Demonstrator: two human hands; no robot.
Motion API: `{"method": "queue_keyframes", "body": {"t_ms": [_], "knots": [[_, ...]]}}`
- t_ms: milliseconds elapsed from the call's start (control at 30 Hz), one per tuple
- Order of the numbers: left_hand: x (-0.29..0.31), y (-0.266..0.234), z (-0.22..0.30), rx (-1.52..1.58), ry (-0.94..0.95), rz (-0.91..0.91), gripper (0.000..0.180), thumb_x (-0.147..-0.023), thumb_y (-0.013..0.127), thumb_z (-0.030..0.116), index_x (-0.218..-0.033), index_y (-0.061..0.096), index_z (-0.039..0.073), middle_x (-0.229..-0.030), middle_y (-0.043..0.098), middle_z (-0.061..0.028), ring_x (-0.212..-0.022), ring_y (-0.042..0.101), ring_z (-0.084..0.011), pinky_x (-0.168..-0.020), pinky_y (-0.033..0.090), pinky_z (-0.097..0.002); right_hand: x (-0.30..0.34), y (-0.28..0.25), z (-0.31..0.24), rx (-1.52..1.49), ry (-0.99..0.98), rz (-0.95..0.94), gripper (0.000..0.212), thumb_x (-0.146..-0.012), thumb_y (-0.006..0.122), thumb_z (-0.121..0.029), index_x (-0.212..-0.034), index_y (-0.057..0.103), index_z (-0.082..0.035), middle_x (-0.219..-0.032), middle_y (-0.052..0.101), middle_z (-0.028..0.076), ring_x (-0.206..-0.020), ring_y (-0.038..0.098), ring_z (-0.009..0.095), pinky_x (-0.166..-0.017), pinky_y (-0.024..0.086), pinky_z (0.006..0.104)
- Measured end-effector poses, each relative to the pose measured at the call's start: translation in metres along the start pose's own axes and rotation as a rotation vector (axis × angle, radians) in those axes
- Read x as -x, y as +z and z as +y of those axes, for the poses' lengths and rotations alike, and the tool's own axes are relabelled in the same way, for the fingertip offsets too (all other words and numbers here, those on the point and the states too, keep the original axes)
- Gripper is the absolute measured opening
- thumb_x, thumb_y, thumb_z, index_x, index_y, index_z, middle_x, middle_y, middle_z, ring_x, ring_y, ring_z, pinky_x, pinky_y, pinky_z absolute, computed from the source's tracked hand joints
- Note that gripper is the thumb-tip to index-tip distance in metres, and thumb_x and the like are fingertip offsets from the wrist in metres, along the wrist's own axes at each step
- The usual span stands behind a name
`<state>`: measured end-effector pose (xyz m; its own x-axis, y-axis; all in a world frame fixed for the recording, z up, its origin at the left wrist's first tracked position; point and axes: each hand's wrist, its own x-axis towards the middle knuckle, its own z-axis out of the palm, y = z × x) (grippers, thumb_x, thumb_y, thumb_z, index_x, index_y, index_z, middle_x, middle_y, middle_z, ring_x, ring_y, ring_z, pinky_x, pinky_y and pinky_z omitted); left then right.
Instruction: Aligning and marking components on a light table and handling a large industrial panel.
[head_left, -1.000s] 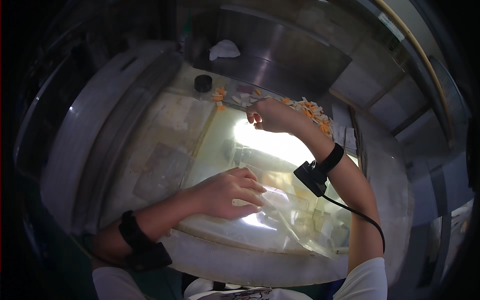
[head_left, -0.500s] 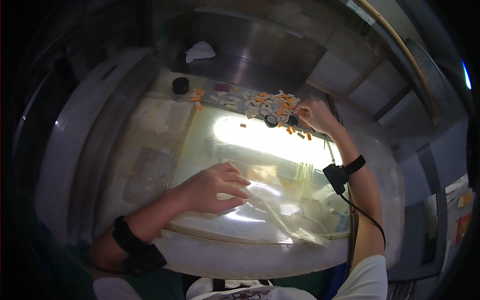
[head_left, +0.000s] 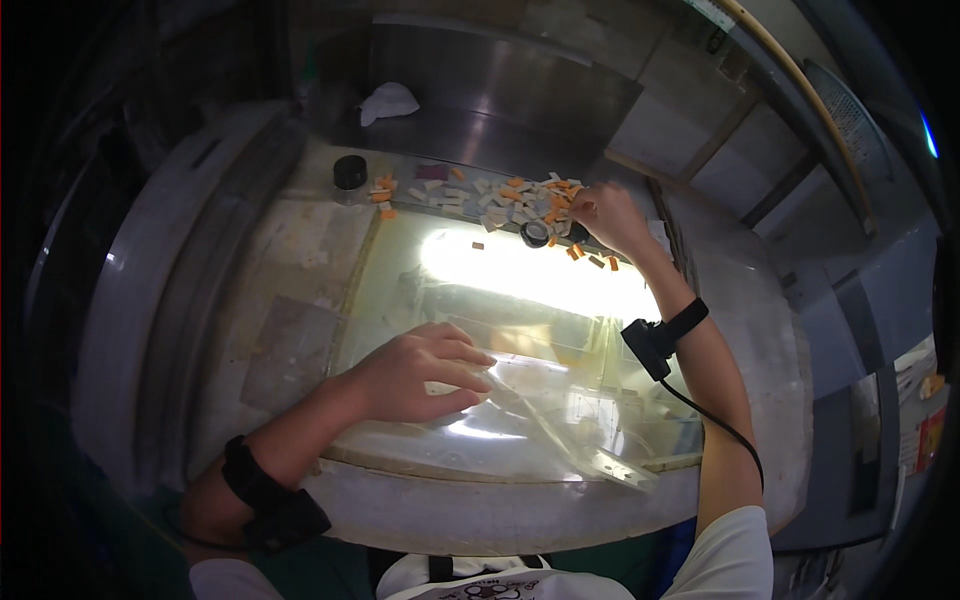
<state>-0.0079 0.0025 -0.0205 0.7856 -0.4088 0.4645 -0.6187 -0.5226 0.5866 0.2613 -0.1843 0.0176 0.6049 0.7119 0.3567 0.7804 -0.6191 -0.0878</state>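
Note:
My left hand (head_left: pixel 415 375) lies palm down with its fingers apart on a clear plastic sheet (head_left: pixel 545 425) over the lit glass panel (head_left: pixel 385 300). Further off to the right, my right hand (head_left: pixel 612 216) reaches the right end of a heap of small white and orange pieces (head_left: pixel 515 198). Its fingers are pinched together; whatever lies between them is hidden. Just left of and below those fingers are a small round dark-rimmed container (head_left: pixel 535 235) and a black round thing (head_left: pixel 578 232). Several small orange-brown pieces (head_left: pixel 596 261) sit on the bright part of the glass.
A jar with a black lid (head_left: pixel 350 178) stands at the far left, beside a small orange cluster (head_left: pixel 383 193). Behind the heap rises a metal panel (head_left: pixel 500 90), with a white cloth (head_left: pixel 388 102) near it. Black bands with cabled devices (head_left: pixel 650 345) circle both forearms.
The view has shifted slightly. My right hand stays at the right end of the heap, with its fingers still pinched. My left hand keeps its place on the plastic sheet.

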Motion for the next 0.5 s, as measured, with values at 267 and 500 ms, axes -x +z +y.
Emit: {"method": "queue_keyframes", "body": {"t_ms": [267,500], "knots": [[0.002,0.001,-0.001,-0.003,-0.006,-0.003,0.017,-0.069,0.067,0.013,-0.085,0.067,0.014,-0.1,0.06,-0.0038,-0.094,0.053,-0.02,-0.081,0.044,-0.0319,-0.006,-0.003,-0.005,-0.11,0.17,-0.111,0.014,-0.064,0.062,-0.013,-0.075,0.067,-0.008,-0.07,0.062,0.013,-0.065,0.06,0.027,-0.062,0.047,0.0357],[0.001,0.002,-0.002,-0.005,0.008,0.004,0.017,-0.069,0.067,0.013,-0.086,0.067,0.014,-0.101,0.06,-0.0036,-0.094,0.053,-0.0195,-0.081,0.044,-0.0315,-0.009,0.009,-0.005,-0.081,0.084,-0.148,0.011,-0.063,0.061,-0.012,-0.073,0.067,-0.01,-0.072,0.063,0.011,-0.07,0.059,0.026,-0.066,0.047,0.0355]]}}
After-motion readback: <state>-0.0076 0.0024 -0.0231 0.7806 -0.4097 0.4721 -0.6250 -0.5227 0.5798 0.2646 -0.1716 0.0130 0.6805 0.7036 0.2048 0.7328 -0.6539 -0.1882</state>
